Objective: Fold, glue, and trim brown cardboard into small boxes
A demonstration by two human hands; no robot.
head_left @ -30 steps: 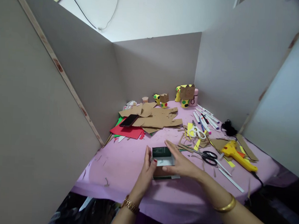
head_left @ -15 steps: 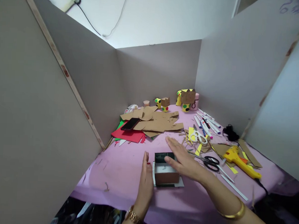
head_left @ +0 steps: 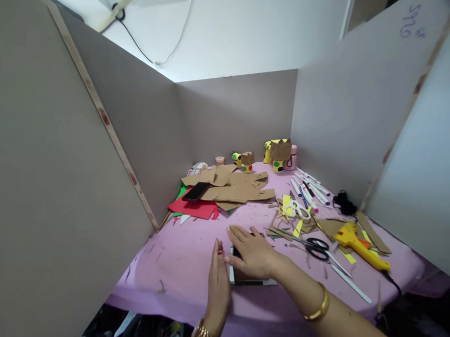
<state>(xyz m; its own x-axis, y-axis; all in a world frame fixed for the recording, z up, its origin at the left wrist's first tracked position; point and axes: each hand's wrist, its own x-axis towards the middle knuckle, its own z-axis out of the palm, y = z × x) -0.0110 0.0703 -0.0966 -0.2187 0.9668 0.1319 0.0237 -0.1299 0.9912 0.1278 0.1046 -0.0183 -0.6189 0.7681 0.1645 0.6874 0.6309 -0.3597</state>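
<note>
At the bench point(head_left: 178, 266), left hand point(head_left: 219, 285) edge-on beside box point(head_left: 246, 277), right hand point(head_left: 254, 251) flat above it (contact unclear); both extended, grasping nothing, presumably to steady it.

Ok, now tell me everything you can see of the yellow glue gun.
The glue gun is bright yellow, apparently plastic, with a pale tip and a black cord at the other end. It lies on the right side of the purple tablecloth, tip pointing left, with cardboard and yellow scraps around and apparently under it. Neither the left hand nor the right hand touches it.
</note>
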